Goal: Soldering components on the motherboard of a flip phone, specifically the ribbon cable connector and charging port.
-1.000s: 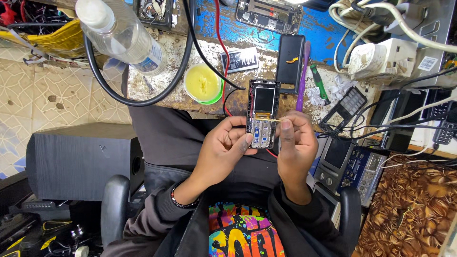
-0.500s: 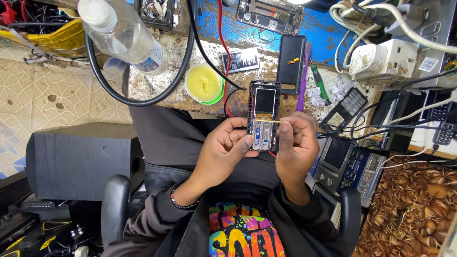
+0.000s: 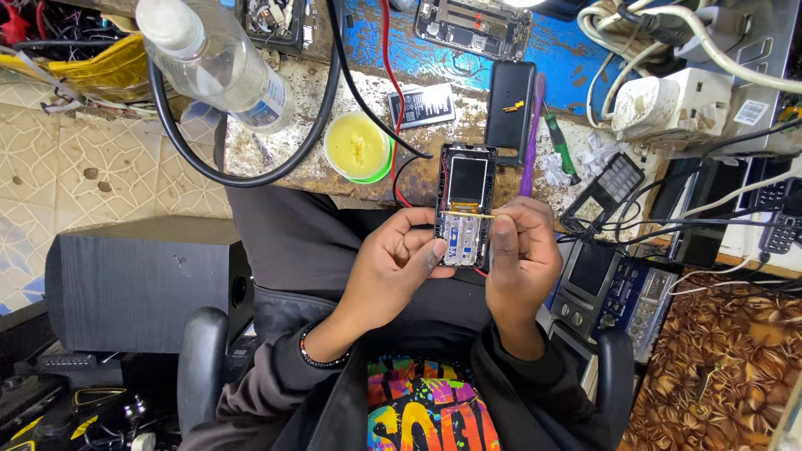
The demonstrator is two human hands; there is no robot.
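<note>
My left hand grips the lower left side of an opened small phone with a bare screen and exposed keypad board, held over my lap at the bench edge. My right hand holds the phone's right side and pinches a thin yellowish stick laid across the board just under the screen. A red and a black wire run from the phone up over the bench.
On the worn bench lie a green-rimmed tub of yellow paste, a plastic water bottle, a black phone back, a purple tool, a battery, a black cable loop and chargers. Meters sit right; a black speaker left.
The phone and both hands have stayed almost in place; my right hand's fingers shifted slightly along the board with the thin stick.
</note>
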